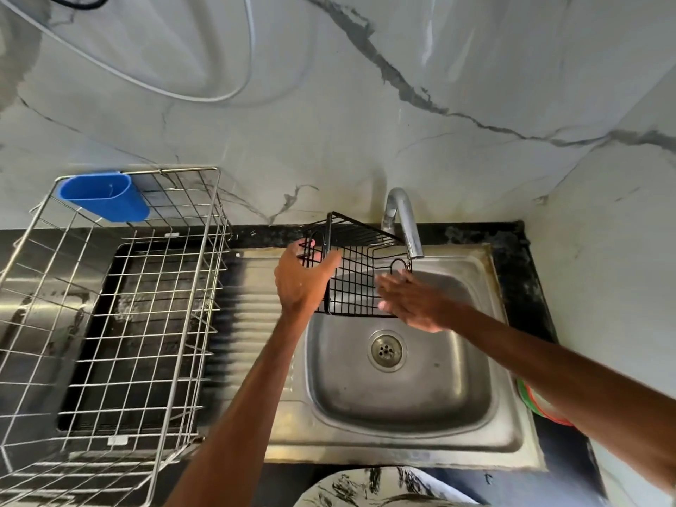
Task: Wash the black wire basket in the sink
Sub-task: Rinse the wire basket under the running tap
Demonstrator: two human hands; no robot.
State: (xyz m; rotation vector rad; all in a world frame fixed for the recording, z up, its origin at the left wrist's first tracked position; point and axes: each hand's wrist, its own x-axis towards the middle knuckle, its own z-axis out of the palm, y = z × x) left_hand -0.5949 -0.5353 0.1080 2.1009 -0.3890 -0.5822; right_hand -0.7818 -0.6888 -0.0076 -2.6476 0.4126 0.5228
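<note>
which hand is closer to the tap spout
Right. The right hand lies with straight fingers just below the tap spout, at the right side of the black wire basket. The left hand grips the basket's left end, farther from the spout.

bare forearms [237,397]; bare left hand [303,283], bare right hand [413,301]; white garment [384,486], black marbled print, at bottom edge.

A black stone counter [512,247] is fitted with a steel sink [457,382] (ribbed drainboard [252,316] on its left). A silver wire dish rack [172,323] is stood further left, over a black tray [120,364].
</note>
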